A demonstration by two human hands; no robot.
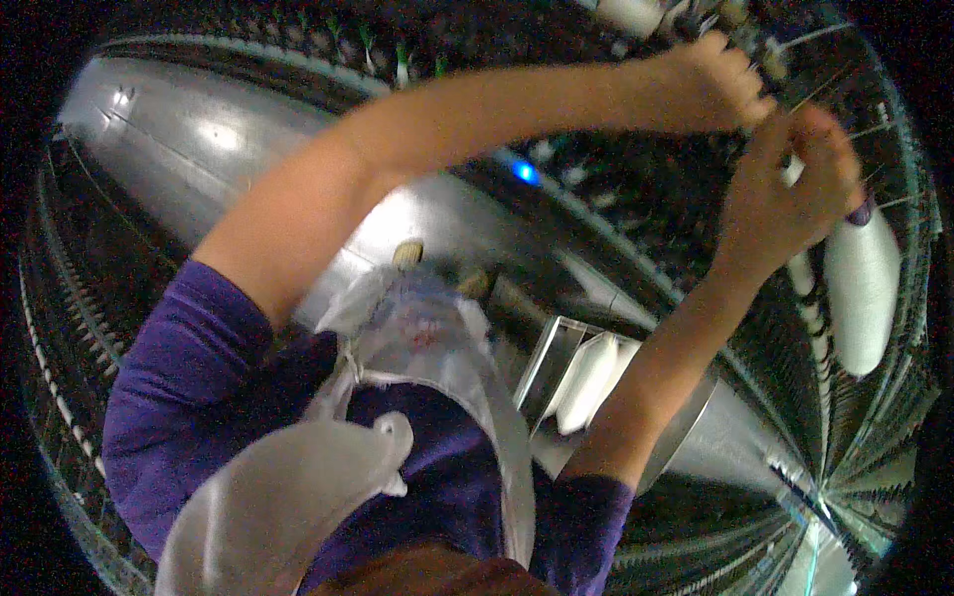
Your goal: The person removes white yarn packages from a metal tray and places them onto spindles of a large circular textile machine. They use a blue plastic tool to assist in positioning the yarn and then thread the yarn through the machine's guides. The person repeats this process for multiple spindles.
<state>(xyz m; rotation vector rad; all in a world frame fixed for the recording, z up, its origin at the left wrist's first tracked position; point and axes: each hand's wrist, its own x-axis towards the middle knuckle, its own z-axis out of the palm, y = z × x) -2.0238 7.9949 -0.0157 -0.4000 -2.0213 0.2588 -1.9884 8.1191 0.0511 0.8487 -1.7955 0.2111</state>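
Observation:
Both my arms reach up to the far right, where my hands nearly meet. My left hand [725, 84] has its fingers curled, its palm side turned out of sight; what it holds, if anything, is hidden. Just below it, my right hand [795, 184] is closed, with a small white bit [792, 170] showing at the fingers; I cannot make out what it grips. A large white roving bobbin [863, 298] hangs beside my right hand, its purple end [860, 211] close to the fingertips. Blur softens both hands.
White bobbins [588, 385] lie in a shiny metal box [547, 372] by my right forearm. Machine rows with a long metal rail [616, 233] run across, a blue light [525, 172] on it. Another white bobbin [631, 15] is at the top. The grey floor [214, 134] shows at left.

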